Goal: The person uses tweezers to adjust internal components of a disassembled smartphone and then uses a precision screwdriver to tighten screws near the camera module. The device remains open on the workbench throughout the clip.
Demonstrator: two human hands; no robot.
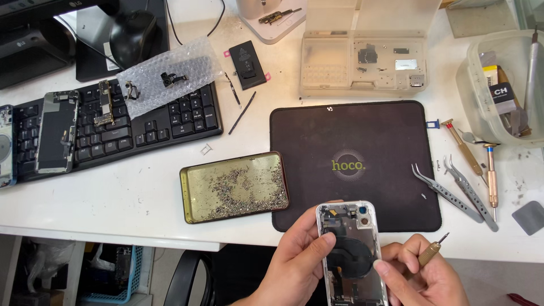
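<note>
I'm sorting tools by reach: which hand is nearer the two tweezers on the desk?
Right. The right hand, holding a small screwdriver, sits just below the tweezers; the left hand is farther left, beyond the opened phone.

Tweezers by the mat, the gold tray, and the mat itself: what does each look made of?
The tweezers look like bare metal: grey, with a dull sheen and thin pointed tips. The tray seems to be metal too, its yellowish inside glossy and reflective under a scatter of tiny screws. The mat appears to be soft rubber or fabric: matte black, no glare, rounded corners.
</note>
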